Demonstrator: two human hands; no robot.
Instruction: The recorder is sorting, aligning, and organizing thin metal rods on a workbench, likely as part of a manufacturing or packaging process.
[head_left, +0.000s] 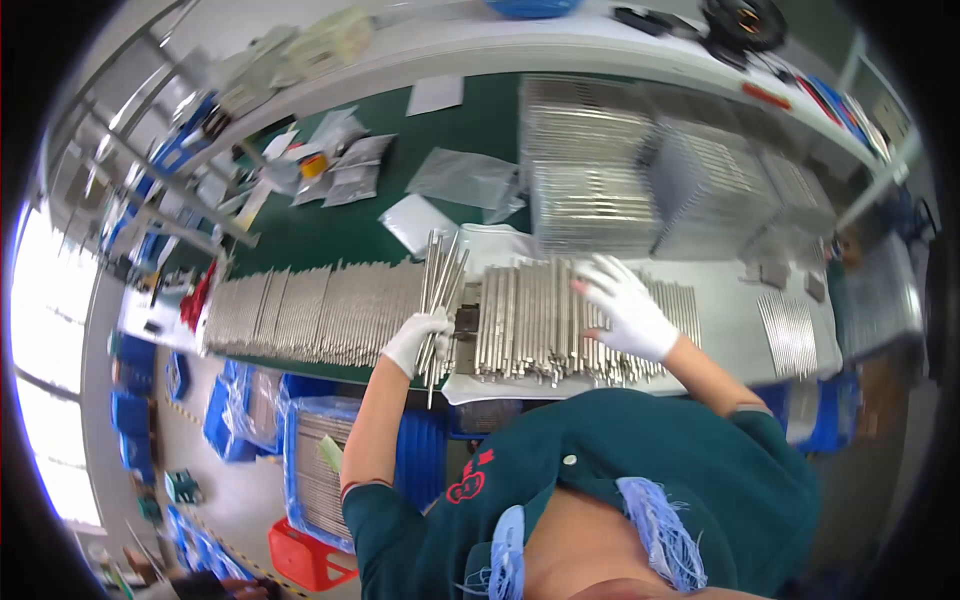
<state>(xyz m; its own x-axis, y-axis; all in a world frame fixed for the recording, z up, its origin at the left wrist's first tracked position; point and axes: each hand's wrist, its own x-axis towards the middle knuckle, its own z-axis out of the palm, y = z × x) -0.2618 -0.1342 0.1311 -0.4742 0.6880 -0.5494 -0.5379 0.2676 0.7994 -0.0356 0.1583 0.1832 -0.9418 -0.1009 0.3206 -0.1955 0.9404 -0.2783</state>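
Note:
My left hand, in a white glove, is wrapped round a loose bundle of thin metal rods. The rods stick out past both sides of the fist and fan slightly at the far end. Over a dense row of metal rods on a white sheet, my gloved right hand is spread with its fingers stretched out. Nothing shows in its grasp; whether it touches the rods beneath, I cannot tell. A longer row of similar rods lies left of my left hand. Between the rows is a dark metal block.
Stacked clear trays of rods stand behind the right row. A smaller rod group lies at the right, near small grey blocks. Plastic bags lie at the back left. Below the table are blue crates and a red stool.

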